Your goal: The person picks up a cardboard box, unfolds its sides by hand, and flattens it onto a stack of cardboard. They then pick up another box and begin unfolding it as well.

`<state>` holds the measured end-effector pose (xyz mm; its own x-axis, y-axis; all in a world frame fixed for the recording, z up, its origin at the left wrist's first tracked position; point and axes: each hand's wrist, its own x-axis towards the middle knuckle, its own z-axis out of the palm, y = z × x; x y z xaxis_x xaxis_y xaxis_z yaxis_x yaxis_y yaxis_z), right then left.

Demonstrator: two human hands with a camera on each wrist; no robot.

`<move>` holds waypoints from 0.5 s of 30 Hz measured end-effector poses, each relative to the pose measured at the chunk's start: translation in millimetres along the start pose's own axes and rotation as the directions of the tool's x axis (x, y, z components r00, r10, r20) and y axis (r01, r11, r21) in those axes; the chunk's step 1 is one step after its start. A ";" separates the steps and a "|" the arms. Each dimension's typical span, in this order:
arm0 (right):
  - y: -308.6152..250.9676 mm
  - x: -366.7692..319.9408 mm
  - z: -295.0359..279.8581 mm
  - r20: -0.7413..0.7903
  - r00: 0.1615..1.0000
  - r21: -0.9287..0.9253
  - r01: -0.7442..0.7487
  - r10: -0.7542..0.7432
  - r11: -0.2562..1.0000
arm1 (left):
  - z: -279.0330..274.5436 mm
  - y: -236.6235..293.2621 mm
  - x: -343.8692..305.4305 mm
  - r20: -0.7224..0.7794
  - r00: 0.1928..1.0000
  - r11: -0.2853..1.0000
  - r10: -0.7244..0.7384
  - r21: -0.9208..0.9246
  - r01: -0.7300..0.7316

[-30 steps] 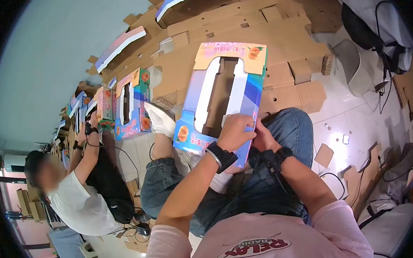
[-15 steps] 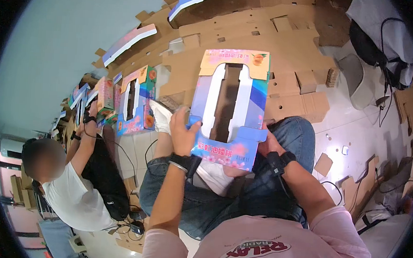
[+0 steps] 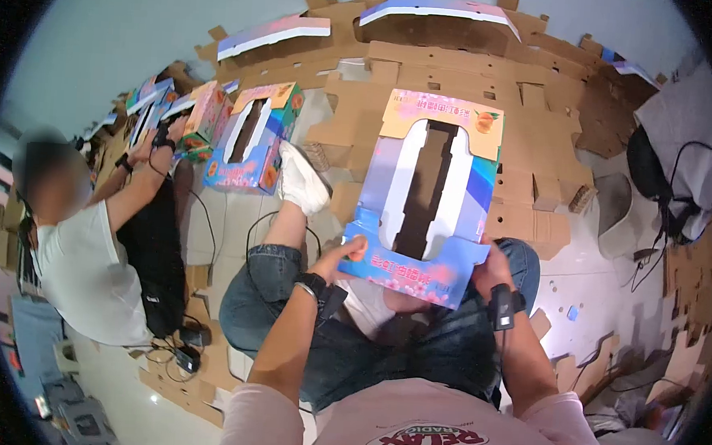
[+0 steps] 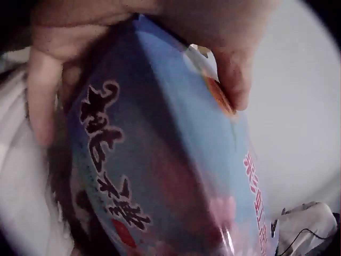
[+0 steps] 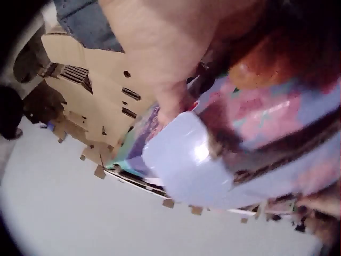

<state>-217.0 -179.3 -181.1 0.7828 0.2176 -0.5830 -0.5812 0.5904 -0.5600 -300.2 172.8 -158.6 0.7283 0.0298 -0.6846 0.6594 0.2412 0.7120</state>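
A printed carton [image 3: 476, 189] with a long open slot in its top is held over the person's lap, tilted slightly. The left hand [image 3: 339, 258] grips its near left corner, thumb on the top face; in the left wrist view the left hand [image 4: 154, 26] spans the corner of the carton [image 4: 176, 144]. At the near right corner the right hand [image 3: 491, 272] holds the side. In the right wrist view the right hand [image 5: 165, 48] lies against the carton's side beside a raised pale flap [image 5: 178, 154]; some of its fingers are hidden.
Flattened brown cardboard [image 3: 439, 68] covers the floor ahead. Another printed carton [image 3: 249, 175] stands at the left, near a white shoe [image 3: 302, 178]. A seated person [image 3: 93, 263] works farther left. A grey chair-like object [image 3: 618, 210] stands at right.
The left hand has gone from the carton's right side to its near left corner. The carton has turned slightly and its near right flap sticks out. The head view has shifted.
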 end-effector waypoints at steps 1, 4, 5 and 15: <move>-19.4 -0.3 0.3 -0.093 0.992 -0.077 0.073 -0.080 0.994 | 3.6 -9.9 0.7 0.021 1.000 0.999 0.006 -0.046 -0.005; -77.4 -51.7 72.3 -0.048 0.872 -0.111 0.480 -0.487 0.870 | 23.5 -16.0 -3.3 0.122 0.990 0.980 0.071 -0.193 -0.047; -84.7 -57.7 92.8 -0.051 0.869 -0.121 0.484 -0.492 0.867 | 30.5 -13.0 -8.5 0.108 0.989 0.969 0.103 -0.236 -0.075; -6.7 -25.0 218.9 0.738 0.669 -0.675 0.731 -0.094 -0.103 | 66.4 6.9 -51.3 0.025 0.972 0.956 0.235 -0.185 -0.226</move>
<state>-184.0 -18.6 -33.9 0.7417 0.6636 0.0970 0.4818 -0.4266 -0.7654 -320.6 108.6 -108.2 0.8674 0.0609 -0.4939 0.4313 0.4030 0.8072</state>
